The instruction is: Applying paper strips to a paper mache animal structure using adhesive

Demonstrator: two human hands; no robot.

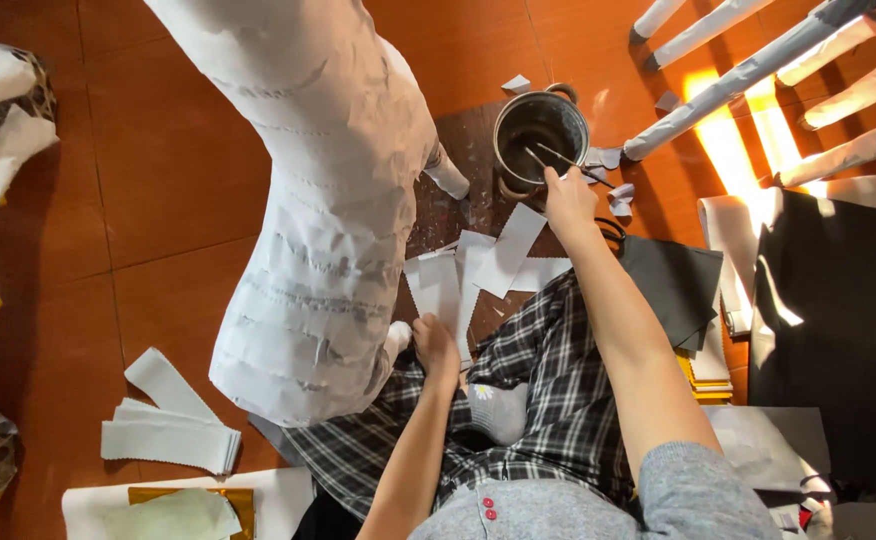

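Head view is showing a thin stick brush dipping into a round metal pot with dark wet stuff inside. The right hand is pinching the brush just beside the pot. The left hand is pressing a white paper strip beside the big white paper-covered figure.

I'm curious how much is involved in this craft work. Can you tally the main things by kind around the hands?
Paper-covered figure: 1
Metal pot: 1
Stick in right hand: 1
Stack of paper strips: 1
Hands (left hand included): 2
Total: 6
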